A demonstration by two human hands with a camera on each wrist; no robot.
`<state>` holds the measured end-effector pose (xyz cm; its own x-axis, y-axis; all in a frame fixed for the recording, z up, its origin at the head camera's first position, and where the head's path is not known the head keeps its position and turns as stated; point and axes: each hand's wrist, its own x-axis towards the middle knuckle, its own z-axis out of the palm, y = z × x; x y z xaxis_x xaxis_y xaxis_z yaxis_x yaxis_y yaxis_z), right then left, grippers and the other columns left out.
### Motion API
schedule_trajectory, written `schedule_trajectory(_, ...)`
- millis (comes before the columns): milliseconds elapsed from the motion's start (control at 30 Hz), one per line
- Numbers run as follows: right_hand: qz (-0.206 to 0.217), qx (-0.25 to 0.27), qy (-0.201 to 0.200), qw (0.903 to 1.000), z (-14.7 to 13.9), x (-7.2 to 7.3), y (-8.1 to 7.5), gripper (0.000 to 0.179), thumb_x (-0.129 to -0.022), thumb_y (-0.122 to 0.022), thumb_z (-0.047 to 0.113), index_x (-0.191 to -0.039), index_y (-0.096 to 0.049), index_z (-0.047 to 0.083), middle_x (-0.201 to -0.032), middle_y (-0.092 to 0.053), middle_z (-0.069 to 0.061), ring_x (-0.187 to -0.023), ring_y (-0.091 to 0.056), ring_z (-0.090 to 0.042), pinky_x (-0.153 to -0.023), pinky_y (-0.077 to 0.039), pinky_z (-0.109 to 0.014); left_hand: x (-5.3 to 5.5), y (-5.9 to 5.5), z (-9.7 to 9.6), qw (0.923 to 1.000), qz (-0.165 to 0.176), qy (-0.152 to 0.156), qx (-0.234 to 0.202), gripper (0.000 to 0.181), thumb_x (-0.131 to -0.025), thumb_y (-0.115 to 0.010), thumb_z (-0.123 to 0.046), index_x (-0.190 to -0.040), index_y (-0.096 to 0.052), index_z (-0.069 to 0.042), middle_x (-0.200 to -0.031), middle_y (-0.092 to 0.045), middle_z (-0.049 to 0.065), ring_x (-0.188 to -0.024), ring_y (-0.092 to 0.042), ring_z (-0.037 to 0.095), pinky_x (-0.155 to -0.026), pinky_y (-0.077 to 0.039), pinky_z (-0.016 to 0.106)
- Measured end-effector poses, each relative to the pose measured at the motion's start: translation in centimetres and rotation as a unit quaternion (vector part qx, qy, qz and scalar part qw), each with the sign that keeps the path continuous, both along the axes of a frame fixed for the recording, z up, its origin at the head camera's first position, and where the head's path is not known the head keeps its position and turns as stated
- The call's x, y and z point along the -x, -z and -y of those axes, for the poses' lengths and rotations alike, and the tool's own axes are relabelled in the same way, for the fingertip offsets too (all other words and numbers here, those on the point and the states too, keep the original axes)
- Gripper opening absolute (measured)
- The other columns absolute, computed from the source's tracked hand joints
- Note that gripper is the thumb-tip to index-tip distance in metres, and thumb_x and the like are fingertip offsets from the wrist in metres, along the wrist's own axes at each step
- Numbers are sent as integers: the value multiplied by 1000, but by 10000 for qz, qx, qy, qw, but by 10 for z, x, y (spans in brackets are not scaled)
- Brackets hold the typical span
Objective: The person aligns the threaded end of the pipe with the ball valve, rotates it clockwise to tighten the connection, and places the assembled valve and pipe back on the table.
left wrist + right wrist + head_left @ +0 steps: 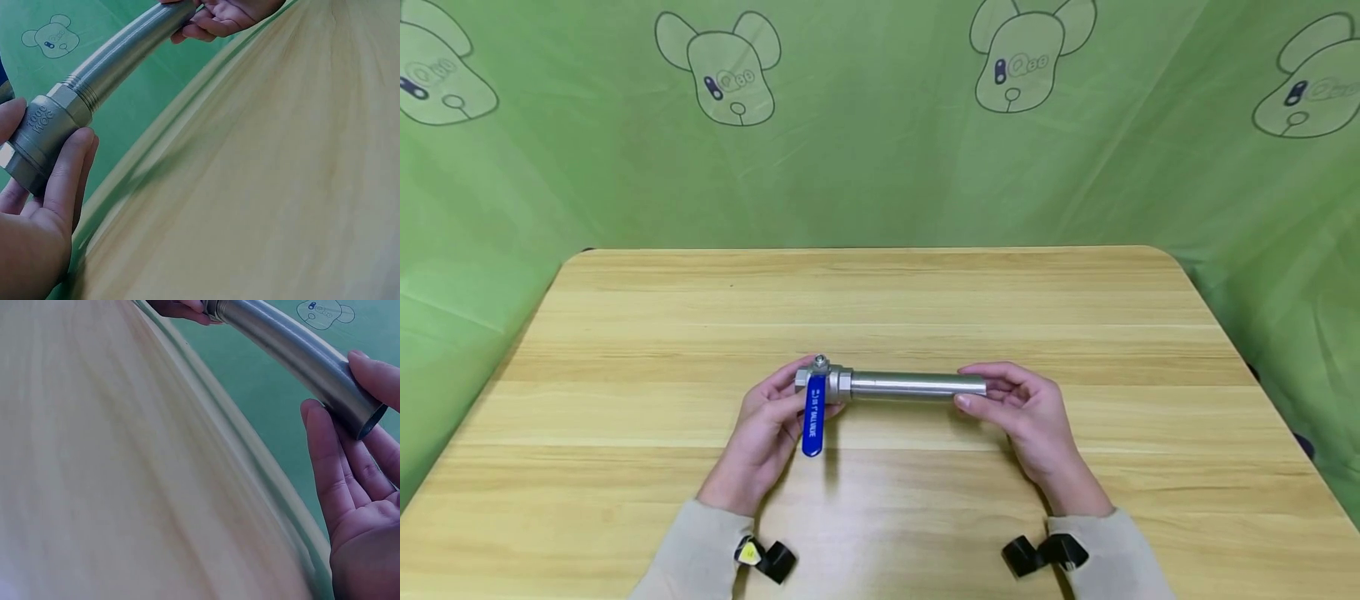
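Note:
A steel ball valve (pixel 835 385) with a blue lever handle (pixel 814 417) is joined to a straight metal pipe (pixel 917 384). The assembly lies level across the head view, above the table. My left hand (pixel 767 429) holds the valve body, thumb on one side and fingers round the other. At the pipe's free end, my right hand (pixel 1030 421) pinches it between thumb and fingers. Threads show where the pipe meets the valve (pixel 47 134) in the left wrist view. In the right wrist view the pipe (pixel 300 356) has an open, hollow end.
A wood-grain table (pixel 880 300) lies under both hands. Behind it hangs a green cloth (pixel 880 167) printed with cartoon bear-like heads. Black wrist mounts (pixel 775 562) sit at both sleeves.

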<state>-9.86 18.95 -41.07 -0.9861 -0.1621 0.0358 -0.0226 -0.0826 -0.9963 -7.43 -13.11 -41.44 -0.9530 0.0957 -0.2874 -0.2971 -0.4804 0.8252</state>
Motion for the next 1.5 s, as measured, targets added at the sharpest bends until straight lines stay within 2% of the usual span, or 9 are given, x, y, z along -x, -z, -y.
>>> schedule_trajectory(200, -22, 158, -124, 9998, 0, 0, 1, 23, -91, -76, -10, -112, -77, 1, -95, -82, -4, -79, -82, -18, -77, -71, -39, 0, -1, 0, 10000, -14, -26, 72, 60, -99, -58, 8, -157, -44, 3, -124, -77, 4, -103, -79, 14, -102, -66, 34)
schedule_trajectory(600, -79, -206, -63, 9997, 0, 1, 1, 13, -99, -73, -1, -104, -78, 10, -86, -83, -1, -71, -80, -17, -65, -70, -35, -1, -3, -3, 9999, -97, -89, 58, 58, -98, -59, 8, -155, -46, 4, -118, -80, 2, -101, -79, 13, -102, -66, 36)
schedule_trajectory(667, -47, -212, -75, 9997, 0, 1, 1, 13, -98, -73, -1, -106, -77, 9, -88, -83, -1, -73, -81, -17, -67, -71, -35, -1, -3, -3, 9999, -95, -90, 64, 58, -98, -58, 8, -155, -46, 4, -118, -79, 2, -100, -79, 13, -102, -66, 36)
schedule_trajectory(733, -21, -209, -78, 9997, 0, 1, 1, 20, -95, -76, -4, -112, -76, 7, -94, -83, 0, -79, -81, -16, -73, -71, -33, -2, -2, -3, 9999, -105, -107, 62, 58, -98, -58, 8, -155, -46, 4, -118, -79, 2, -99, -79, 12, -102, -66, 36)
schedule_trajectory(867, -125, -42, -175, 9998, 0, 0, 0, 53, -83, -80, -15, -132, -68, 1, -115, -79, 1, -100, -79, -13, -88, -69, -29, -1, -2, -3, 9997, -120, -191, -59, 56, -99, -58, 6, -154, -48, 3, -122, -78, 3, -101, -79, 14, -104, -65, 37)
schedule_trajectory(933, -258, 82, -218, 9994, 0, 1, 1, 63, -79, -79, -20, -138, -64, -3, -123, -76, -1, -109, -77, -13, -93, -67, -29, -1, -2, -2, 9996, -111, -229, -121, 55, -99, -58, 6, -154, -48, 3, -123, -77, 4, -103, -79, 14, -105, -65, 37)
schedule_trajectory(1167, -527, 293, -125, 9981, 1, 0, 3, 56, -79, -77, -24, -131, -67, -5, -126, -77, -5, -112, -75, -13, -99, -65, -26, -1, -3, -3, 9998, -98, -166, -52, 59, -99, -56, 7, -157, -45, 3, -122, -77, 3, -99, -79, 13, -101, -66, 35)
schedule_trajectory(1333, -602, 449, -224, 9969, 1, 1, 3, 58, -76, -76, -27, -129, -66, -7, -124, -77, -4, -111, -76, -14, -98, -66, -28, -1, -4, -3, 9998, -81, -154, -74, 59, -99, -58, 6, -157, -45, 2, -128, -75, 5, -104, -78, 14, -102, -66, 35)
schedule_trajectory(1500, -551, 330, -209, 9977, 1, 0, 2, 50, -76, -78, -26, -122, -71, -6, -117, -77, -2, -104, -75, -12, -93, -68, -27, -1, -3, -3, 9999, -87, -96, -64, 62, -98, -57, 7, -158, -43, 2, -126, -75, 6, -99, -79, 13, -102, -66, 36)
